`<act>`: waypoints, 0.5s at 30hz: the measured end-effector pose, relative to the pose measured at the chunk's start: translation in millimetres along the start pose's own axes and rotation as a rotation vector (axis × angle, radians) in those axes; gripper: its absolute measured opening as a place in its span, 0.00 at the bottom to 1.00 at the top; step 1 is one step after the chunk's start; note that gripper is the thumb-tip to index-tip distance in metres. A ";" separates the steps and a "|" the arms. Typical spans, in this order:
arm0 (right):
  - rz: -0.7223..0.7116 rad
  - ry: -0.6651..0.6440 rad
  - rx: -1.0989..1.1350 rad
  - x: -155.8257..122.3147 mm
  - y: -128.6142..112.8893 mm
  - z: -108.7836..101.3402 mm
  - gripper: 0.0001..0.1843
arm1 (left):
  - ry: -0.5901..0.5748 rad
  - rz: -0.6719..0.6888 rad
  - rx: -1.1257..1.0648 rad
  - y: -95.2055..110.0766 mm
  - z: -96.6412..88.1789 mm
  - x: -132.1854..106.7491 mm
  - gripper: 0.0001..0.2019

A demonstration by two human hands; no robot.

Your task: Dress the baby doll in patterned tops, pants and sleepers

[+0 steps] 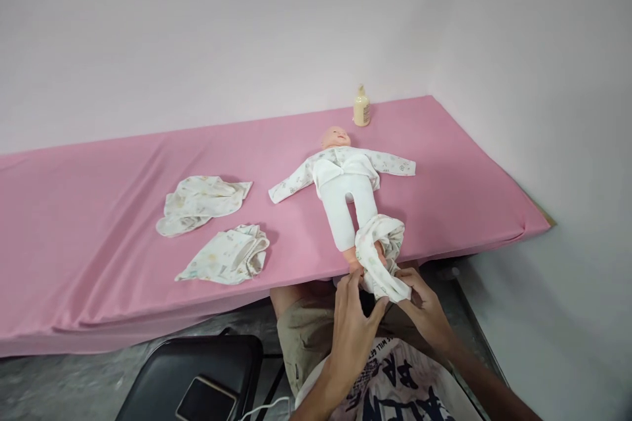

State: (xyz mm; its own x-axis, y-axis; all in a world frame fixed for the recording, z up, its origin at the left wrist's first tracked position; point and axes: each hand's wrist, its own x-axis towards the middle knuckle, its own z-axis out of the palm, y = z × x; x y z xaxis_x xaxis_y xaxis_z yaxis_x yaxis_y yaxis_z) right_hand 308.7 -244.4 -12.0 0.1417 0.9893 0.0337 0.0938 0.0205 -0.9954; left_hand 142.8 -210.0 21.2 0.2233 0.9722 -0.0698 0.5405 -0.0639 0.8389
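Observation:
A baby doll [348,204] lies on its back on the pink-covered table, its feet towards me. It wears a printed long-sleeved top [345,156] and plain white leggings. Printed white baby pants [378,256] are bunched around the doll's foot on the right side. My left hand [354,325] pinches their near edge, its fingertips close beside the other foot. On the far side of the same opening, my right hand [427,312] grips the cloth between thumb and fingers. Part of the feet is hidden by the folds.
Two crumpled printed cloths [202,204] lie to the left on the pink sheet [118,210]. Behind the doll stands a pale yellow pump bottle [362,108]. White walls border the table. A phone [206,400] rests on a black chair [197,355] below.

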 end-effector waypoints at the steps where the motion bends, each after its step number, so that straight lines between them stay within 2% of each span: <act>1: -0.011 -0.001 0.001 0.4 -1.0 -1.1 0.06 | -0.017 0.029 0.039 1.7 1.8 1.1 0.19; 4: -0.029 0.029 0.021 1.0 -2.8 -4.4 0.07 | -0.065 0.165 0.094 6.8 4.4 3.7 0.05; 8: -0.013 0.062 0.058 -0.3 0.4 -5.5 0.10 | -0.049 0.275 -0.035 12.9 -0.6 3.6 0.03; 12: 0.019 0.121 -0.027 -0.8 4.5 -2.4 0.14 | -0.014 0.220 -0.219 19.0 -9.7 0.2 0.08; 15: -0.005 0.129 -0.046 0.4 3.9 -0.3 0.12 | -0.018 0.121 -0.266 23.1 -13.7 0.3 0.03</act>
State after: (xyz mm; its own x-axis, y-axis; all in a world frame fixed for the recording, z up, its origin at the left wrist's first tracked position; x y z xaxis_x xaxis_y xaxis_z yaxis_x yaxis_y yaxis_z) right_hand 309.4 -244.0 -15.8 0.2663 0.9625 0.0526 0.1397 0.0154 -0.9901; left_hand 144.2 -208.1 47.9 0.2886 0.9569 0.0315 0.2778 -0.1152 0.9537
